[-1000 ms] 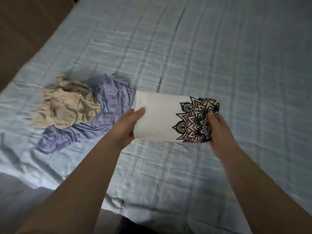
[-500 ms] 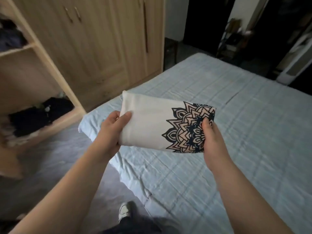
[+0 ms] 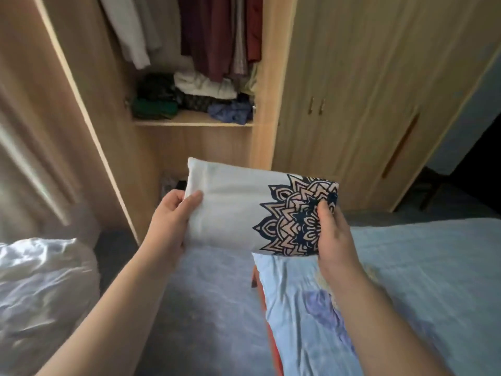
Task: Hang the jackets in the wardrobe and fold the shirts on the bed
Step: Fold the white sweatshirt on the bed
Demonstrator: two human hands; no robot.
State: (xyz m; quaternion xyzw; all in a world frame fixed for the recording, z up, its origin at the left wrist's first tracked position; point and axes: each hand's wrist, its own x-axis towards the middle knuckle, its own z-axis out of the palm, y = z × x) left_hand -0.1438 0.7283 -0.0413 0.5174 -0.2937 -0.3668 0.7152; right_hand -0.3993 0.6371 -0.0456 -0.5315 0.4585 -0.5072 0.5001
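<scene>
A folded white shirt (image 3: 235,210) with a dark blue mandala print is held flat in the air in front of the open wardrobe (image 3: 195,123). My left hand (image 3: 173,215) grips its left end, thumb on top. My right hand (image 3: 332,232) grips the printed right end. The bed (image 3: 406,267), with a pale blue sheet, lies at the lower right. A purple garment (image 3: 322,308) lies on it, partly hidden by my right arm. Jackets (image 3: 217,33) hang inside the wardrobe above a shelf of piled clothes (image 3: 189,99).
The wardrobe's open door (image 3: 54,118) stands at the left. Closed wardrobe doors (image 3: 366,90) fill the upper right. A white bundle of fabric (image 3: 40,289) sits at the lower left. Grey floor (image 3: 211,308) runs between it and the bed. A dark doorway (image 3: 477,153) lies far right.
The view has swung from the bed to face the open wardrobe. Both hands keep the same grip on the folded shirt, which has been lifted off the bed.
</scene>
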